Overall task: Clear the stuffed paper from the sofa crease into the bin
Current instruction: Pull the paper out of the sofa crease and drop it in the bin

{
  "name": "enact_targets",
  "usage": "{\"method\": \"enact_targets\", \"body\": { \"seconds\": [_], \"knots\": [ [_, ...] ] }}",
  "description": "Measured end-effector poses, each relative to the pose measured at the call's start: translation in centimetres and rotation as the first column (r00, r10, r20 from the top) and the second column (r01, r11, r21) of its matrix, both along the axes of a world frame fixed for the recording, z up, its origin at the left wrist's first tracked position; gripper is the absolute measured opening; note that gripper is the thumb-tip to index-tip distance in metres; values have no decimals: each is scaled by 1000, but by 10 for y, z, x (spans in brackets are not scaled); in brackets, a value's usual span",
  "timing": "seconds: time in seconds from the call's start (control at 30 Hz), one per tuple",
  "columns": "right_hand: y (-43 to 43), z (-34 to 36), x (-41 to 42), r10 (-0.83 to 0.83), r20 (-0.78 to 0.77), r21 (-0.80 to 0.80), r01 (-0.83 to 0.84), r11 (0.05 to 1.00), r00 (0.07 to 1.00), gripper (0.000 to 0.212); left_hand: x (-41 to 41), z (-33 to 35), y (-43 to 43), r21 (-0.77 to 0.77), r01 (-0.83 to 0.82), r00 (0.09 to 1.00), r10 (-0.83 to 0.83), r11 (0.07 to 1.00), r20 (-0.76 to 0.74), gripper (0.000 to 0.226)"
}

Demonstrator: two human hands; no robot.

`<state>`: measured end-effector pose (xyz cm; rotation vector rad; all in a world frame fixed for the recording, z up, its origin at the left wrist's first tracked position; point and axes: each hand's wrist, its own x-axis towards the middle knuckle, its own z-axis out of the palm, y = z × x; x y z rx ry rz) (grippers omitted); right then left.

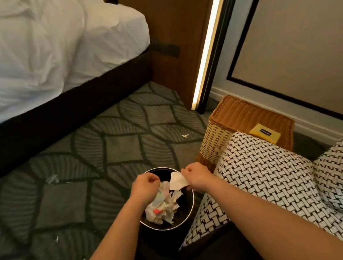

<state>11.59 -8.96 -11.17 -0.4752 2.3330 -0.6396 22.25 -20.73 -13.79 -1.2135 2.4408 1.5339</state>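
2 bare forearms reach forward from the bottom of the view, and both hands meet over the bin (171, 227). We see the left hand (145, 185) with its fingers curled, right at the top of the crumpled paper (164, 208). We cannot tell if it really pinches this paper or only touches it. The right hand (197, 178) pinches a white sheet (177, 183) by its edge and holds it above the opening of the bin.

The crumpled paper, white with some colored print, lies inside the round black bin. The bin stands on the carpet (64, 189), just beside the arm of the sofa (260, 172), which has a black and white woven pattern.

Behind the sofa arm we see a wicker basket (241, 113) with a yellow card (265, 135) on its lid. 1 small paper scrap (185, 136) lies on the carpet further away. At the far left is a bed (33, 50) with white sheets, and beside it a lit strip (208, 40) runs up the wall.
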Motion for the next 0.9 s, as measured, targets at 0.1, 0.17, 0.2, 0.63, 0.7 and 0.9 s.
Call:
{"method": "enact_targets", "body": {
  "seconds": [0.1, 0.17, 0.2, 0.63, 0.7, 0.9],
  "knots": [
    [-1, -12, -4, 72, 29, 68, -74, 995, 997, 35, -4, -7, -4, 11, -8, 1000, 8, 1000, 2, 24],
    [6, -12, -6, 127, 17, 102, -128, 986, 992, 30, -5, -9, -5, 10, -10, 1000, 10, 1000, 14, 25],
    [9, -8, -8, 157, 5, 109, -156, 982, 988, 29, -4, -9, -5, 12, -10, 1000, 10, 1000, 20, 26],
    [115, 68, -12, 228, -130, -17, -232, 973, 965, 29, -10, 65, 76, -39, 433, 899, -435, 901, -52, 23],
    [141, 73, -10, 202, -153, -27, -209, 978, 967, 29, -13, 87, 100, -98, 495, 857, -503, 863, -108, 24],
    [241, 78, 8, 48, -187, -76, -63, 995, 981, 26, -12, 131, 189, -172, 650, 707, -673, 740, -220, 14]
  ]
}}
